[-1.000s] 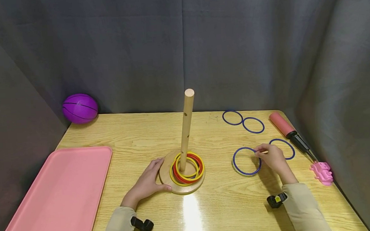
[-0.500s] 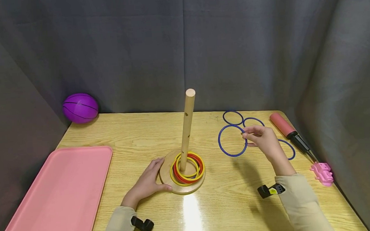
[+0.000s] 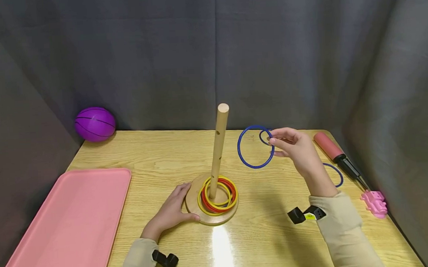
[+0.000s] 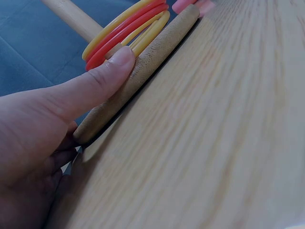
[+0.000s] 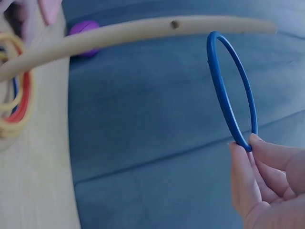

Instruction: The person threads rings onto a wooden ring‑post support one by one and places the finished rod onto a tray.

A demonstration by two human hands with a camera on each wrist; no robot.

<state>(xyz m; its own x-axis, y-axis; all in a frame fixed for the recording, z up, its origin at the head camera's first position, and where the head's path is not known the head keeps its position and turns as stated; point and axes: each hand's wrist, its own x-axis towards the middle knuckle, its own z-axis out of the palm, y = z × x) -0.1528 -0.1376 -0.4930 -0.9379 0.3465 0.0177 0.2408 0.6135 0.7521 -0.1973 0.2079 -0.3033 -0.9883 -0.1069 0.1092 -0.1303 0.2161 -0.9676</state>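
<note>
My right hand pinches a blue ring by its right side, raised above the table. In the right wrist view, thumb and fingertips meet on the ring, which overlaps the upper part of the wooden peg. The peg stands upright on a round wooden base. Around its foot lie yellow rings and red rings, with a bit of blue beneath. My left hand grips the base's left edge, the thumb over the rim in the left wrist view.
One blue ring lies at the right, another at the back, partly covered by my right hand. A red and black hand pump and a pink toy line the right edge. Left are a pink tray and purple ball.
My right hand has lifted the blue ring off the table and carried it up and leftward, nearer the peg. The left hand stays on the base.
</note>
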